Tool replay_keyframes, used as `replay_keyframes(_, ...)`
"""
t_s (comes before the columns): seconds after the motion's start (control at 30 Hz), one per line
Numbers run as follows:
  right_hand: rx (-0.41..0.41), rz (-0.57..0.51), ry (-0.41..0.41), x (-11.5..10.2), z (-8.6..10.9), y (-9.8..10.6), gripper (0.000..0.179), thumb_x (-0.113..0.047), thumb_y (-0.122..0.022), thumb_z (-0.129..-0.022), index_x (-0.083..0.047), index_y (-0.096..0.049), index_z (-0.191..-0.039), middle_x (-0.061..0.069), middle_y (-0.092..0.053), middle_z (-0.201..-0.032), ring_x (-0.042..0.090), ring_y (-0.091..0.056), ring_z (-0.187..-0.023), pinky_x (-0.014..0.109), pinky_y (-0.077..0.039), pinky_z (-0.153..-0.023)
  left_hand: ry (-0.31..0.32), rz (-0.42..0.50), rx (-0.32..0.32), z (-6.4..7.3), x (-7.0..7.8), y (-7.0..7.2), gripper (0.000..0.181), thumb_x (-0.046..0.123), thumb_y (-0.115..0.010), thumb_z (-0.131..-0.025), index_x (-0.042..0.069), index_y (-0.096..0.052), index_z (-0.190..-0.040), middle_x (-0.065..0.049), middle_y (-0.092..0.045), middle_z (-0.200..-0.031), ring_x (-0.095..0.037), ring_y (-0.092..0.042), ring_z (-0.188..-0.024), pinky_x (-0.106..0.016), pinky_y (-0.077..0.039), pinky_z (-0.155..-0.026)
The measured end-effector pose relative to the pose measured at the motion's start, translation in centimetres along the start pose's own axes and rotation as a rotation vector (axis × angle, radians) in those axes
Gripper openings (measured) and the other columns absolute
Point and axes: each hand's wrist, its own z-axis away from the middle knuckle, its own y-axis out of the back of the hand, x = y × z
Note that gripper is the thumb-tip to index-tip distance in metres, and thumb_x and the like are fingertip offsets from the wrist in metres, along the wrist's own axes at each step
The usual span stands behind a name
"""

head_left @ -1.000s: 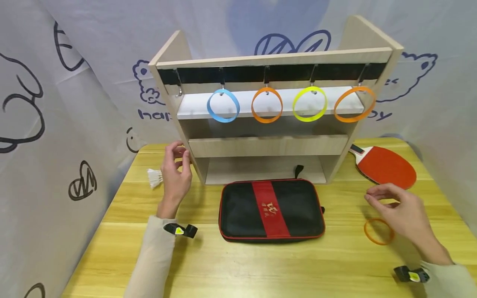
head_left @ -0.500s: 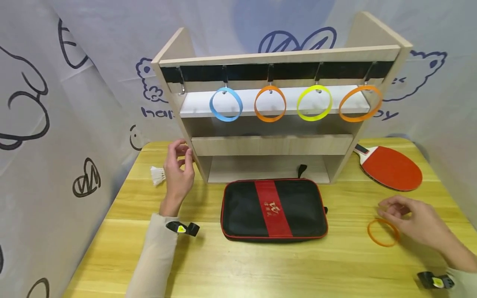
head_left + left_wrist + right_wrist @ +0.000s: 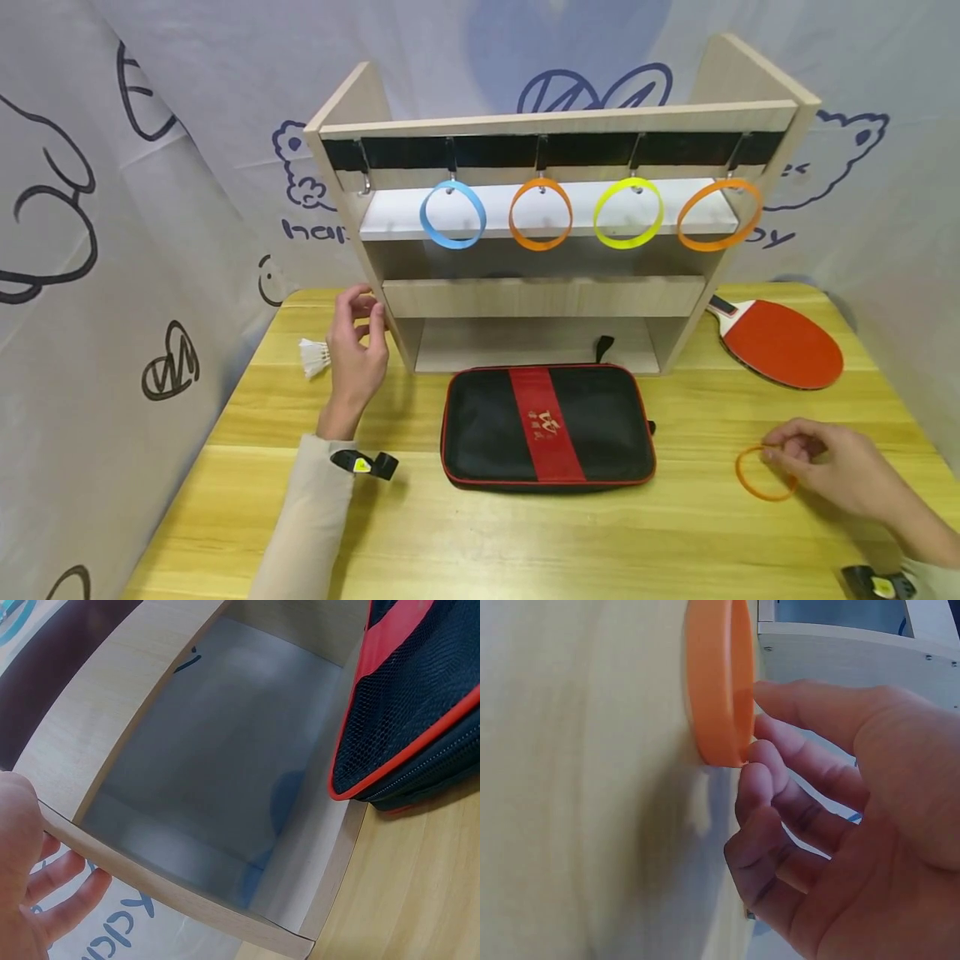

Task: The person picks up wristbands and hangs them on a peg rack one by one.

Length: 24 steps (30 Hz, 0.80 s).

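My left hand [image 3: 358,350] is at the left side of a wooden shelf unit [image 3: 543,296]; in the left wrist view its fingertips [image 3: 94,881] touch the side panel's outer face. My right hand [image 3: 840,462] is low over the table at the right, fingers bent, with the thumb and forefinger right at the rim of an orange wristband [image 3: 765,500]. In the right wrist view a gap shows between thumb and forefinger beside this wristband [image 3: 709,682]. Hooks on the shelf's black strip hold a blue wristband [image 3: 427,229], a yellow wristband [image 3: 597,229] and two orange wristbands [image 3: 517,229].
A black zip case [image 3: 480,429] with a red stripe lies before the shelf. The red table tennis bat [image 3: 783,346] lies at the back right, and a white shuttlecock [image 3: 313,357] beside my left hand. The leftmost hook [image 3: 365,179] carries nothing. A drawn-on cloth surrounds the table.
My right hand has moved toward me and down to the orange wristband on the table. My left hand has stayed at the shelf's side. The view has shifted slightly.
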Motion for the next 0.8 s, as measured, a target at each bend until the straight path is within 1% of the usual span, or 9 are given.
replay_keyframes(0.07, 0.006, 0.001, -0.003, 0.16, 0.08, -0.09, 0.013, -0.007, -0.087, -0.092, -0.008, -0.079, -0.102, -0.011, -0.062, -0.077, -0.004, -0.053, -0.068, 0.017, -0.047, -0.058, 0.0, -0.001, -0.001, 0.03, 0.04, 0.01, 0.029, -0.003, -0.059, -0.108, -0.011, -0.056, -0.136, -0.029, -0.065, -0.109, -0.019, -0.065, -0.096, -0.009, -0.058, -0.075)
replay_keyframes(0.17, -0.005, 0.004, -0.033, 0.31, 0.22, -0.08, 0.012, -0.009, -0.085, -0.094, -0.006, -0.079, -0.104, -0.009, -0.063, -0.079, -0.005, -0.055, -0.069, 0.018, -0.048, -0.058, 0.0, -0.004, -0.001, 0.02, 0.06, 0.01, 0.029, -0.002, -0.059, -0.108, -0.011, -0.056, -0.136, -0.029, -0.065, -0.109, -0.023, -0.067, -0.096, -0.009, -0.058, -0.075)
replay_keyframes(0.33, -0.009, 0.023, -0.079, 0.43, 0.36, -0.12, 0.008, -0.01, -0.083, -0.096, -0.006, -0.08, -0.103, -0.005, -0.064, -0.08, -0.005, -0.053, -0.068, 0.018, -0.048, -0.058, -0.005, -0.007, -0.001, -0.1, 0.14, 0.04, 0.029, -0.001, -0.059, -0.109, -0.01, -0.056, -0.136, -0.029, -0.066, -0.108, -0.028, -0.068, -0.095, -0.009, -0.057, -0.075)
replay_keyframes(0.5, -0.003, 0.035, -0.112, 0.62, 0.4, -0.18, 0.006, -0.01, -0.081, -0.098, -0.006, -0.08, -0.101, -0.003, -0.064, -0.08, -0.003, -0.049, -0.067, 0.019, -0.045, -0.058, 0.004, -0.002, -0.004, -0.12, 0.12, 0.08, 0.029, -0.002, -0.059, -0.109, -0.01, -0.056, -0.136, -0.029, -0.065, -0.109, -0.026, -0.067, -0.096, -0.01, -0.058, -0.077)
replay_keyframes(0.63, 0.001, 0.041, -0.114, 0.75, 0.36, -0.13, 0.005, -0.011, -0.081, -0.098, -0.007, -0.079, -0.1, -0.003, -0.064, -0.08, -0.002, -0.048, -0.067, 0.02, -0.043, -0.058, 0.009, -0.005, -0.005, -0.05, 0.08, 0.05, 0.029, -0.001, -0.059, -0.109, -0.01, -0.056, -0.136, -0.029, -0.065, -0.109, -0.025, -0.067, -0.096, -0.01, -0.059, -0.077)
replay_keyframes(0.7, -0.005, 0.044, -0.121, 0.76, 0.33, -0.04, 0.006, -0.012, -0.081, -0.099, -0.007, -0.079, -0.1, -0.003, -0.065, -0.08, -0.003, -0.049, -0.067, 0.02, -0.043, -0.058, 0.008, -0.005, -0.004, -0.05, 0.1, 0.02, 0.029, -0.001, -0.059, -0.109, -0.01, -0.056, -0.136, -0.029, -0.065, -0.109, -0.025, -0.067, -0.096, -0.01, -0.058, -0.077)
replay_keyframes(0.8, -0.019, 0.04, -0.13, 0.79, 0.27, 0.09, 0.007, -0.013, -0.08, -0.1, -0.006, -0.079, -0.101, -0.001, -0.07, -0.082, -0.005, -0.053, -0.068, 0.02, -0.048, -0.058, 0.007, -0.008, -0.004, -0.04, 0.15, 0.03, 0.028, -0.001, -0.059, -0.109, -0.01, -0.056, -0.136, -0.029, -0.065, -0.109, -0.025, -0.066, -0.096, -0.01, -0.058, -0.076)
